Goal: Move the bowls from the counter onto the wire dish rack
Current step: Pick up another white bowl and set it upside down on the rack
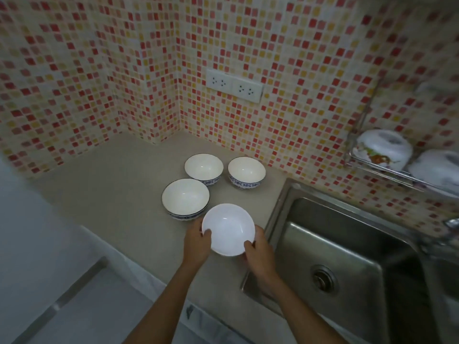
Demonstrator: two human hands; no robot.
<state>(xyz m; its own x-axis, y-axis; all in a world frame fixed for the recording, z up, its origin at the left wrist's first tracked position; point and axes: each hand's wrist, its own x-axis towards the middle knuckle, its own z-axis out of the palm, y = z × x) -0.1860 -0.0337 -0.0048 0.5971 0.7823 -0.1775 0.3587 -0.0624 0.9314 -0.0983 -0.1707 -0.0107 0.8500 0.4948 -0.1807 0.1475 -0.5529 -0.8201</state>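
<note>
A plain white bowl [228, 229] is held between both hands near the counter's front, by the sink. My left hand [197, 243] grips its left rim and my right hand [259, 249] grips its lower right rim. Three bowls with blue-patterned outsides stand upright on the beige counter [119, 194]: one just behind the held bowl [185, 198], one further back [203, 168], one at the back right [246, 172]. The wire dish rack [387, 171] hangs on the wall at the right, holding two upturned bowls, one with a floral print [382, 148], one white [439, 170].
A steel sink [330, 264] lies right of the counter, under the rack, with a tap [452, 224] at its far right edge. A double wall socket [234, 85] sits above the bowls. Mosaic-tiled walls close the counter at the back and left.
</note>
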